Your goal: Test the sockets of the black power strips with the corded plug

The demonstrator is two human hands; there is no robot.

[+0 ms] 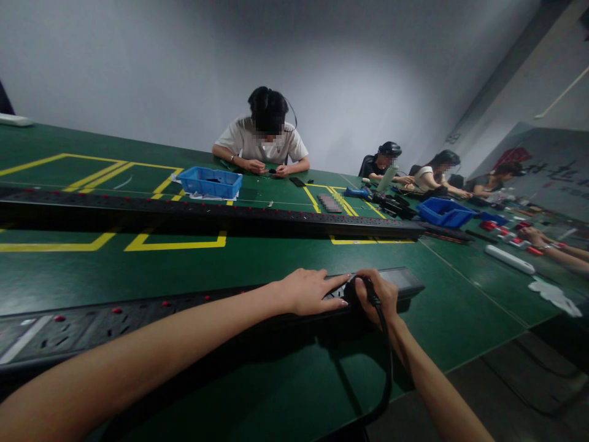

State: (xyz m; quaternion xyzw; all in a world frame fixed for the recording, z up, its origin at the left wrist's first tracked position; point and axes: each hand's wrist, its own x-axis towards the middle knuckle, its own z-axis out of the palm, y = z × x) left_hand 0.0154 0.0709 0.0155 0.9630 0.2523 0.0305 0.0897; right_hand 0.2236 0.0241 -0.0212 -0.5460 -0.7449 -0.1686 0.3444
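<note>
A long black power strip with red buttons and several sockets lies across the table in front of me. My left hand rests on its top near the right end, fingers spread. My right hand grips a black plug at a socket beside my left fingertips; whether it is fully seated is hidden. From the plug a black cord hangs down over the table's near side. The grey end piece of the strip sticks out past my right hand.
A second long black power strip lies further back, parallel to the table's length. Beyond it are a light blue bin, a dark blue bin and yellow tape marks. A person works opposite; several others sit to the right.
</note>
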